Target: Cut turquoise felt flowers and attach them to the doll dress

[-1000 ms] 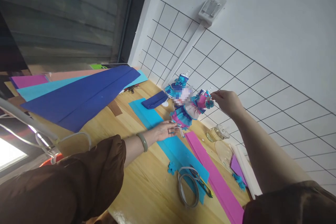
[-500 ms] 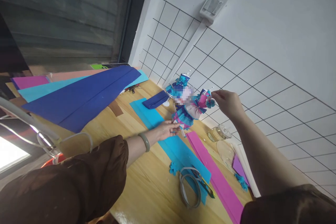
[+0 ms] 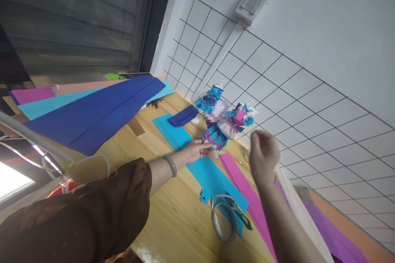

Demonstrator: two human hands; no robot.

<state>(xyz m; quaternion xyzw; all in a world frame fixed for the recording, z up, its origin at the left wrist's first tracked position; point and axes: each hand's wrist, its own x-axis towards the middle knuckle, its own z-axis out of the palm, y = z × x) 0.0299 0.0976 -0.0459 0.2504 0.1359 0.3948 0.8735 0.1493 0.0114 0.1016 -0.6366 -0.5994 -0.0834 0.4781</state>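
My left hand [image 3: 199,151] is closed on the lower end of a crepe-paper figure [image 3: 228,128] in pink, blue and white, with ruffled tiers and paper bows, held tilted above the table. Beside it stands a second crepe-paper figure [image 3: 212,95] in blue and turquoise, its middle blurred out. My right hand [image 3: 263,152] is apart from the figure, below and right of its top. Its fingers are curled in, somewhat smeared by motion, and whatever they may hold is hidden.
On the wooden table [image 3: 173,230] lie turquoise [image 3: 212,181] and pink paper strips [image 3: 240,185], a roll of tape [image 3: 224,222], a yellow-and-black cutter [image 3: 245,218] and a small blue paper flower [image 3: 204,195]. Dark blue paper sheets [image 3: 101,115] spread at the left. A wire grid [image 3: 282,55] covers the wall.
My right hand has let go of the figure's top and moved down toward me. The left hand and the figure stay nearly in place.
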